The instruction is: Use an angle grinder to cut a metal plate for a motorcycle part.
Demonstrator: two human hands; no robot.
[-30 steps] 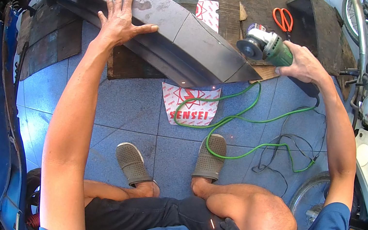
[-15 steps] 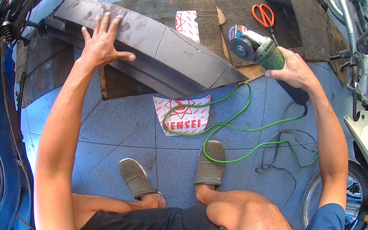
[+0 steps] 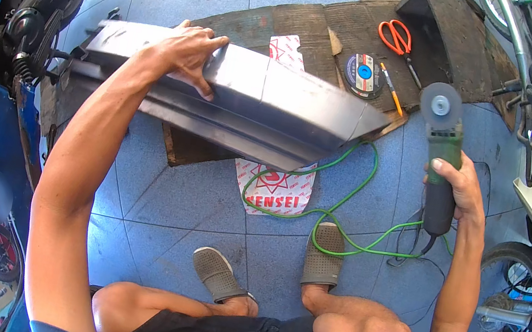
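My left hand [image 3: 189, 56] grips a long, folded dark sheet-metal piece [image 3: 306, 102], its fingers over the top face and the thumb on the near side. The piece is tilted over wooden boards and tapers to a point at its right end. My right hand [image 3: 464, 190] is closed around a green and black angle grinder [image 3: 445, 155], held up at the right, away from the metal. Its grey disc [image 3: 440, 106] faces up, and a green cord [image 3: 369, 184] loops across the floor. Some of my left fingers are partly hidden behind the metal's edge.
On the boards [image 3: 300, 12] lie orange-handled scissors [image 3: 395, 38], a spare cutting disc [image 3: 364, 75] and an orange marker [image 3: 392, 89]. A dark metal channel [image 3: 438, 36] stands behind them. Printed paper [image 3: 273, 192] lies under the cord. Motorcycles flank both sides, one with a wheel [image 3: 511, 309] near my right arm.
The grinder has swung right and toward me, its disc end turned away from me, uncovering the spare disc and marker. My left hand went from lying spread to gripping; the metal has tilted.
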